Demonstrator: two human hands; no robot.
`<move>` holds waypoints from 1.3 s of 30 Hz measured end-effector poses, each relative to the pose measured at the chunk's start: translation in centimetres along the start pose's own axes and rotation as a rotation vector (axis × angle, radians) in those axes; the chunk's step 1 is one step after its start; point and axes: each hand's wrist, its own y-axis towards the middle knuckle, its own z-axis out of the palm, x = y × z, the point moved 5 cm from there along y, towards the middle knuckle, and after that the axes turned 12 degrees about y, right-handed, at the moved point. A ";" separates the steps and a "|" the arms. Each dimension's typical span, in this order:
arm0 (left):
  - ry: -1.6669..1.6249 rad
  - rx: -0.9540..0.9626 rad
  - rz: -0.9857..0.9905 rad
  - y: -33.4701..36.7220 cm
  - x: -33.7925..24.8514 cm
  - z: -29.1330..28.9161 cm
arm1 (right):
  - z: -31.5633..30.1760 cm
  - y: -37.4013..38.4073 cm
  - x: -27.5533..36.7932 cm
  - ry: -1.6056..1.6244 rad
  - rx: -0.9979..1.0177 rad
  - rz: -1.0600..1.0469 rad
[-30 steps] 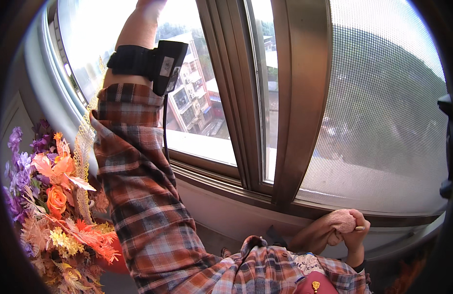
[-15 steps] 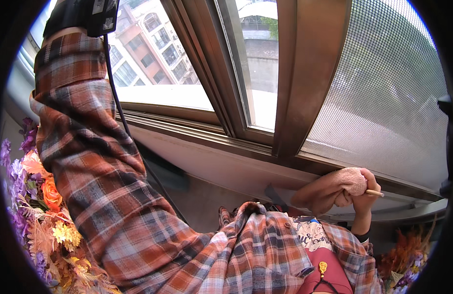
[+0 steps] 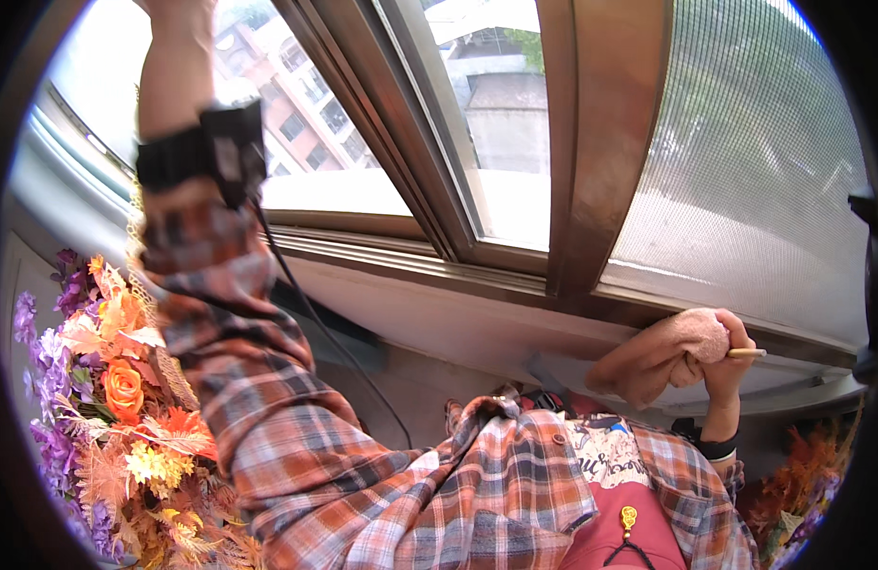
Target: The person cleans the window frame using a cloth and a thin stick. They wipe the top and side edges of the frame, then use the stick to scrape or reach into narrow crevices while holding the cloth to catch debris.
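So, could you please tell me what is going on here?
The person's right hand holds a soft pink cloth, with a thin pale stick poking out, near a brown metal-framed glass window. The left hand is raised toward the window, mostly cut off by the picture's top edge, its contact hidden.

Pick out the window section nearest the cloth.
The mesh-textured right section, just above the pink cloth in the right hand; the left section and middle section show no mesh.
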 end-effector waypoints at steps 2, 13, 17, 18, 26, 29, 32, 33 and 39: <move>-0.123 0.112 0.025 -4.5 0.3 -0.6 | 0.1 0.0 0.1 -0.074 -0.007 -0.034; -0.251 0.089 -0.269 6.3 -2.6 1.6 | 0.8 0.3 -0.1 0.135 -0.044 0.009; -0.510 0.021 -0.397 8.7 -3.3 3.6 | 0.9 0.6 0.4 0.172 -0.020 -0.001; -0.477 -0.015 -0.392 8.9 -3.1 3.8 | 1.0 0.6 0.6 0.166 -0.008 -0.015; -0.869 -0.124 -0.504 7.6 -0.3 2.7 | 1.1 0.8 1.1 0.172 -0.014 0.012; -0.950 -0.093 -0.202 6.0 -2.0 0.3 | 1.1 0.8 1.3 0.140 -0.032 -0.028; -0.931 -0.210 -0.051 2.3 -2.8 -0.3 | 1.2 0.9 1.3 0.124 -0.028 -0.024; -0.912 -0.204 -0.036 1.0 -2.8 -0.6 | 1.2 0.9 1.4 0.111 -0.023 -0.044; -0.639 -0.131 0.259 -1.9 -4.0 -0.1 | 1.2 1.2 2.1 0.083 0.011 -0.028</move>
